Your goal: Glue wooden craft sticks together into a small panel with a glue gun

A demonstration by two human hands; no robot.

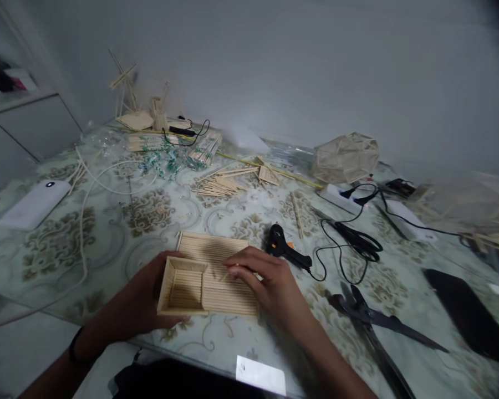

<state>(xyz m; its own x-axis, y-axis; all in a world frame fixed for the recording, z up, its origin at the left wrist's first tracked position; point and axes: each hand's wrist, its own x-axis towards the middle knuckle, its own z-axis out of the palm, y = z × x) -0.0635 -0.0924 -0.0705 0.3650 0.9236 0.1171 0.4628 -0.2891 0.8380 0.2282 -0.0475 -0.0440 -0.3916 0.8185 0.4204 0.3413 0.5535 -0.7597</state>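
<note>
A small open box (185, 285) made of thin wooden sticks sits on the near left part of a flat panel (228, 296) of sticks laid side by side. My left hand (145, 296) is wrapped round the box's left side, its thumb behind and fingers in front. Over the panel, just right of the box, my right hand (266, 280) is closed in a pinch. A short thin stick (224, 274), blurred, shows at its fingertips. A black glue gun (289, 249) lies on the table beyond my right hand.
Scissors (370, 316), a black phone (469, 310) and black-handled scissors (357, 241) lie to the right. Behind are a power strip (343, 199), loose sticks (220, 185) and a stick-built frame (345, 158). A white cable (83, 238) and power bank (35, 205) lie left.
</note>
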